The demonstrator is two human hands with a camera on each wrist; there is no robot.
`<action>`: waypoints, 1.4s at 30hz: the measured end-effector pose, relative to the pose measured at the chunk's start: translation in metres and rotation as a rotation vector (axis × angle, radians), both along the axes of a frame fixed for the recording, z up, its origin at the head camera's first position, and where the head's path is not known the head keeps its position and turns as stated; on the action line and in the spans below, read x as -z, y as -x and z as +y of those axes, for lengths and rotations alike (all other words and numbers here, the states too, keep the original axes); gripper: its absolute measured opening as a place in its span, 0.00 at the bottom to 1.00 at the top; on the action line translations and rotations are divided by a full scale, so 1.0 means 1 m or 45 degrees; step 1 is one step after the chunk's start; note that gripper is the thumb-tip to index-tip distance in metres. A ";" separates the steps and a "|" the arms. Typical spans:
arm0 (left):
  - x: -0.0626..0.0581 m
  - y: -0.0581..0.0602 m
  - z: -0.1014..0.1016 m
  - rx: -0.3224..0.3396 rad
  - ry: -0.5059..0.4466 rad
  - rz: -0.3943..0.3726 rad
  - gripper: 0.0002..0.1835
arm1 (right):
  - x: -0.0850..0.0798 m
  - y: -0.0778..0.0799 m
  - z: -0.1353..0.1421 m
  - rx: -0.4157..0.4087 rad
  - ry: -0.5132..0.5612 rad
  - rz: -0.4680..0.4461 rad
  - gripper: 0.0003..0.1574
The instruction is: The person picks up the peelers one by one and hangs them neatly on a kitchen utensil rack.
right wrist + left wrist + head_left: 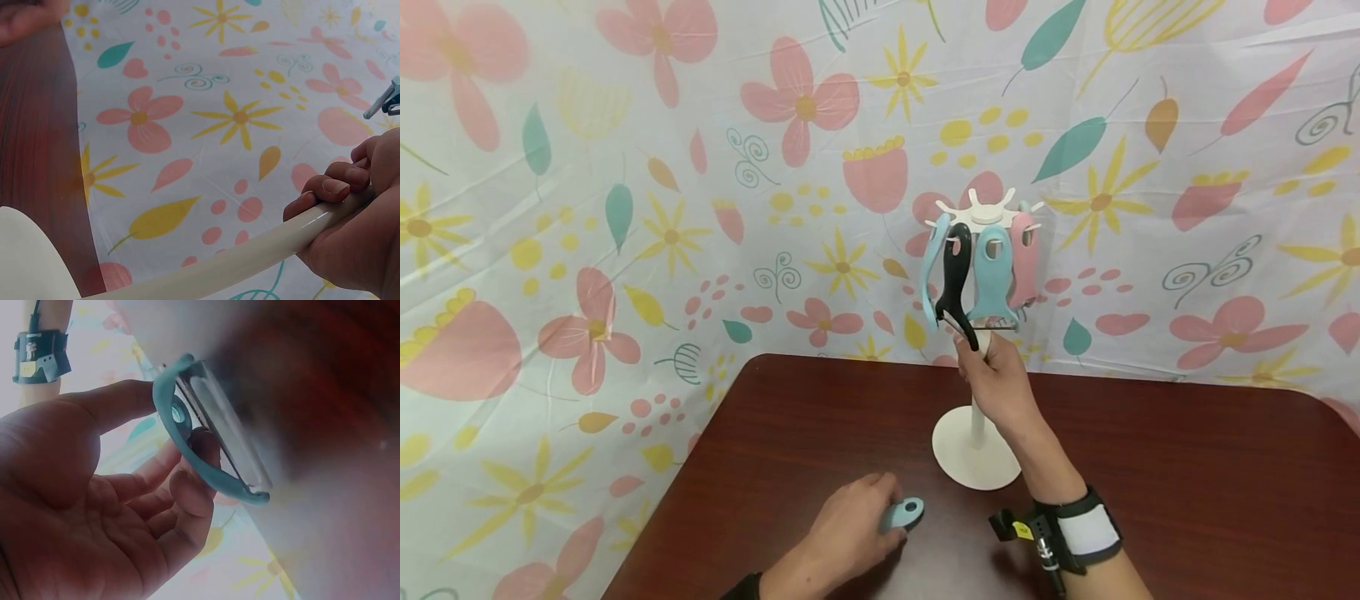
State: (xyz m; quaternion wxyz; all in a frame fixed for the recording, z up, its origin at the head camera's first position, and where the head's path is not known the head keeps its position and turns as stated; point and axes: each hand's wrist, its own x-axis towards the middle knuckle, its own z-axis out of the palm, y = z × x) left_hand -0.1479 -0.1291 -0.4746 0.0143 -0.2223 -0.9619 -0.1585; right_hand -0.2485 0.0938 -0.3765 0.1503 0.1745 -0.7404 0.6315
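Low over the table's near part, my left hand point(853, 525) pinches a light blue peeler point(897, 517) between thumb and fingers. The left wrist view shows the grip at the head of the peeler point(165, 394), beside its blade point(228, 428). My right hand point(1000, 383) grips the white stand's pole point(212, 272) just under the hanging tools. From the stand's hooked top point(987, 215) hang a black peeler point(955, 271), a light blue peeler point(992, 271), another light blue tool point(933, 258) at the left and a pink one point(1024, 258), partly hidden.
The stand's round white base point(962, 462) rests on the dark reddish-brown table point(1187, 492). Behind the table hangs a flower-patterned cloth point(700, 208). A strap with a small camera point(1078, 529) is on my right wrist.
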 end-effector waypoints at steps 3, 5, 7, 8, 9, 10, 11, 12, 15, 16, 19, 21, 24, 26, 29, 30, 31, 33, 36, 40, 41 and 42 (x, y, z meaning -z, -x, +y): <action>-0.002 -0.001 -0.001 -0.005 -0.064 0.077 0.19 | 0.008 0.007 0.002 -0.005 0.008 0.003 0.28; -0.004 0.000 -0.001 -0.013 -0.101 0.099 0.18 | 0.009 0.007 0.002 -0.010 0.000 0.010 0.28; -0.006 0.001 -0.001 -0.021 -0.142 0.100 0.18 | 0.009 0.007 0.002 -0.014 -0.006 0.018 0.28; -0.007 0.002 -0.001 -0.024 -0.158 0.100 0.18 | 0.009 0.007 0.002 -0.016 -0.012 0.021 0.27; -0.007 0.003 -0.001 -0.028 -0.174 0.094 0.17 | 0.007 0.006 0.002 -0.016 -0.018 0.024 0.27; -0.008 0.004 -0.001 -0.031 -0.190 0.091 0.17 | 0.006 0.004 0.002 -0.012 -0.018 0.021 0.27; -0.009 0.005 -0.001 -0.035 -0.203 0.091 0.17 | 0.002 0.002 0.001 -0.009 -0.020 0.022 0.27; -0.010 0.006 0.000 -0.038 -0.217 0.088 0.17 | -0.001 -0.001 0.000 -0.006 -0.022 0.020 0.26; -0.013 0.009 0.000 -0.046 -0.251 0.091 0.17 | -0.011 -0.009 -0.002 0.005 -0.027 0.012 0.25; -0.014 0.010 0.001 -0.047 -0.264 0.095 0.17 | -0.014 -0.012 -0.003 0.009 -0.028 0.007 0.25; -0.016 0.014 0.001 -0.047 -0.311 0.109 0.17 | -0.018 -0.016 -0.004 0.016 -0.032 -0.002 0.24; -0.017 0.016 0.002 -0.046 -0.344 0.110 0.16 | -0.020 -0.018 -0.004 0.014 -0.033 -0.007 0.24; -0.020 0.021 0.002 -0.059 -0.394 0.093 0.16 | -0.020 -0.018 -0.004 0.008 -0.029 -0.008 0.24; -0.023 0.024 0.002 -0.069 -0.429 0.081 0.16 | -0.020 -0.017 -0.004 0.003 -0.020 -0.004 0.23; -0.027 0.031 0.002 -0.068 -0.510 0.077 0.16 | -0.020 -0.017 -0.004 -0.003 -0.007 0.012 0.23; -0.028 0.033 0.002 -0.061 -0.539 0.084 0.16 | -0.020 -0.017 -0.004 -0.003 -0.002 0.010 0.23; -0.029 0.036 0.002 -0.052 -0.572 0.089 0.15 | -0.021 -0.018 -0.003 -0.002 0.001 0.009 0.23; -0.032 0.041 0.003 -0.032 -0.640 0.096 0.15 | -0.021 -0.018 -0.003 -0.001 0.001 -0.003 0.24; -0.035 0.049 0.003 -0.006 -0.722 0.097 0.15 | -0.021 -0.019 -0.002 0.002 -0.001 -0.029 0.25; -0.039 0.059 0.002 -0.006 -0.817 0.073 0.16 | -0.020 -0.018 -0.001 -0.016 -0.016 -0.021 0.24; -0.040 0.061 0.002 -0.009 -0.841 0.070 0.16 | -0.020 -0.018 -0.001 -0.022 -0.019 -0.013 0.24; -0.042 0.064 0.002 -0.013 -0.863 0.069 0.16 | -0.020 -0.017 -0.001 -0.023 -0.023 -0.008 0.24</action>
